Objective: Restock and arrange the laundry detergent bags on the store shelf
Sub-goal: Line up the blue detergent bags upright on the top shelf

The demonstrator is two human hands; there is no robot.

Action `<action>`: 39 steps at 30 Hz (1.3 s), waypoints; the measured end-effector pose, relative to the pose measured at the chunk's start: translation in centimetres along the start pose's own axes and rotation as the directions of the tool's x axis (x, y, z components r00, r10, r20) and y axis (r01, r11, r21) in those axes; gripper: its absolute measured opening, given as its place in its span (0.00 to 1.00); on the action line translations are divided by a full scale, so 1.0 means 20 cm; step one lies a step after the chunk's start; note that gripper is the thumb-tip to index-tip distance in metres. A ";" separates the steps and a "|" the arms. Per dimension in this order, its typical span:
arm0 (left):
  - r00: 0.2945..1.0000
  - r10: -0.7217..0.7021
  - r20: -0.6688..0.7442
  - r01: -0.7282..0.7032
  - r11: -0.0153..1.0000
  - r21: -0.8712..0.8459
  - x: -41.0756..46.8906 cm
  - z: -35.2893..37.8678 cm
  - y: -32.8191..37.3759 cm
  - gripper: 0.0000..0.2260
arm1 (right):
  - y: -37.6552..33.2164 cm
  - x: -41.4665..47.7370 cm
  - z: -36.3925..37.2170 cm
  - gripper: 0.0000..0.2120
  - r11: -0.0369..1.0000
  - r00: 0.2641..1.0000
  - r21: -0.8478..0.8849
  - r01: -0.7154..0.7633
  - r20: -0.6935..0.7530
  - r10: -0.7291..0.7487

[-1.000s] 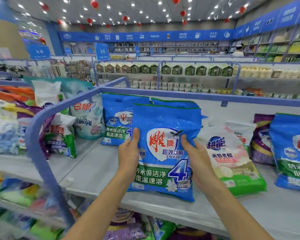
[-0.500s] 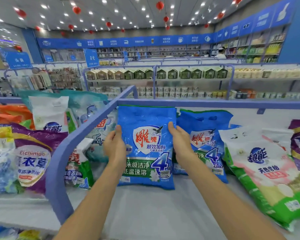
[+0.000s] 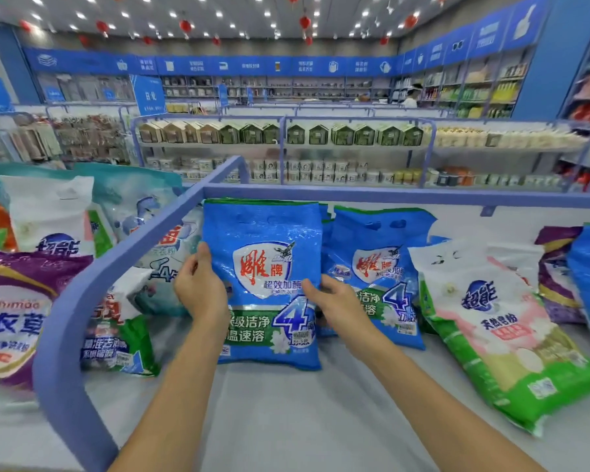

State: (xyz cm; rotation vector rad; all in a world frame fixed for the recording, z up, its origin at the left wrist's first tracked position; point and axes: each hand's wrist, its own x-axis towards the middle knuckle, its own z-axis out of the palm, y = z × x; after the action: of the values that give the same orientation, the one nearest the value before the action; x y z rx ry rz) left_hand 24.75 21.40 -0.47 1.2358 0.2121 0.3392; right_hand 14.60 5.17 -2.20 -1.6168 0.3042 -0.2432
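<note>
With the left hand (image 3: 201, 291) and right hand (image 3: 338, 303) gripping the side edges of the blue detergent bag (image 3: 266, 247), which stands on the shelf (image 3: 286, 420) beside the rail (image 3: 116, 267), a careless release could let it slump forward.

A pale grey store shelf (image 3: 286, 420) edged by a lavender rail (image 3: 389, 194) fills the near ground. Beyond it stands an aisle unit (image 3: 281, 148) with 2 tiers of goods (house-shaped boxes (image 3: 341, 134) above, small tubs (image 3: 304, 172) below). Blue signage (image 3: 218, 66) bands the far wall and continues along the right wall above stocked wall shelving (image 3: 474, 93). Red lanterns (image 3: 304, 22) hang from a grey ceiling (image 3: 218, 15) dotted with small white lights.
</note>
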 end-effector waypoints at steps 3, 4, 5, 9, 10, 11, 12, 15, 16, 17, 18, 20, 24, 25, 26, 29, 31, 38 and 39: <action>1.000 -0.013 0.009 0.013 1.000 -0.013 -0.01 0.00 0.01 0.14 | -0.03 0.05 -0.01 0.15 0.999 0.997 -0.008 -0.033 -0.069 0.033; 1.000 -0.011 0.005 0.011 1.000 -0.002 -0.03 0.00 0.02 0.12 | -0.03 0.05 -0.01 0.17 0.999 0.997 -0.016 -0.038 -0.067 0.037; 1.000 0.000 -0.001 0.000 1.000 0.022 -0.04 0.00 0.04 0.09 | -0.04 0.04 -0.02 0.18 0.999 0.998 -0.025 -0.036 -0.057 0.034; 0.983 0.177 0.053 -0.183 0.973 0.141 -0.16 -0.02 0.06 0.15 | 0.00 -0.10 -0.18 0.08 0.981 0.983 -0.192 0.023 -0.173 -0.057; 0.965 0.251 0.079 -0.262 0.946 0.192 -0.22 -0.02 0.06 0.17 | 0.02 -0.14 -0.26 0.06 0.963 0.967 -0.269 0.023 -0.238 -0.090; 0.939 0.327 0.108 -0.344 0.907 0.244 -0.29 -0.01 0.07 0.16 | 0.04 -0.17 -0.35 0.07 0.939 0.947 -0.343 0.001 -0.303 -0.111; 0.910 0.390 0.142 -0.415 0.866 0.278 -0.36 0.01 0.07 0.15 | 0.07 -0.18 -0.43 0.08 0.915 0.927 -0.400 -0.044 -0.357 -0.111; 0.848 0.438 0.299 -0.508 0.832 0.221 -0.54 0.10 0.05 0.14 | 0.13 -0.20 -0.58 0.14 0.842 0.898 -0.524 -0.127 -0.422 -0.127; 0.828 0.417 0.374 -0.508 0.841 0.187 -0.58 0.15 0.04 0.15 | 0.15 -0.20 -0.58 0.16 0.812 0.898 -0.569 -0.131 -0.415 -0.146; 0.795 0.408 0.448 -0.528 0.830 0.180 -0.61 0.20 0.03 0.17 | 0.16 -0.20 -0.57 0.20 0.776 0.906 -0.615 -0.140 -0.395 -0.149; 0.750 0.414 0.515 -0.571 0.799 0.189 -0.62 0.26 0.03 0.19 | 0.17 -0.21 -0.55 0.26 0.738 0.920 -0.653 -0.171 -0.375 -0.119; 0.652 0.422 0.630 -0.670 0.710 0.217 -0.60 0.40 0.04 0.23 | 0.20 -0.21 -0.53 0.33 0.695 0.939 -0.682 -0.228 -0.342 -0.028; 0.477 0.415 0.775 -0.860 0.401 0.315 -0.46 0.60 0.04 0.22 | 0.23 -0.16 -0.63 0.35 0.823 0.942 -0.536 -0.189 -0.335 -0.001; 0.425 0.423 0.800 -0.897 0.313 0.312 -0.44 0.63 0.03 0.20 | 0.22 -0.15 -0.66 0.34 0.862 0.937 -0.474 -0.181 -0.349 0.005; 0.369 0.445 0.816 -0.928 0.227 0.296 -0.42 0.65 0.02 0.19 | 0.21 -0.14 -0.69 0.33 0.890 0.939 -0.423 -0.168 -0.342 0.015; 0.257 0.517 0.817 -0.965 0.088 0.248 -0.38 0.72 0.00 0.16 | 0.21 -0.13 -0.70 0.26 0.942 0.962 -0.313 -0.125 -0.269 0.039; 0.223 0.537 0.814 -0.974 0.085 0.211 -0.38 0.76 0.00 0.12 | 0.24 -0.10 -0.71 0.27 0.960 0.971 -0.264 -0.095 -0.235 0.031; 0.390 0.605 0.694 -0.902 0.404 0.155 -0.39 0.83 0.18 0.02 | 0.23 -0.09 -0.85 0.26 0.989 0.976 -0.144 0.031 -0.209 -0.061; 0.430 0.554 0.713 -0.872 0.461 0.168 -0.38 0.85 0.20 0.02 | 0.23 -0.10 -0.87 0.26 0.990 0.974 -0.139 0.032 -0.219 -0.063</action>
State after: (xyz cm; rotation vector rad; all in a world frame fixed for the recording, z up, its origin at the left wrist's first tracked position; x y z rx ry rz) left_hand 22.94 4.67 8.65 1.8997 -0.9174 0.7038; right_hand 6.69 -10.71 -5.62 -1.7347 0.4626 -0.4512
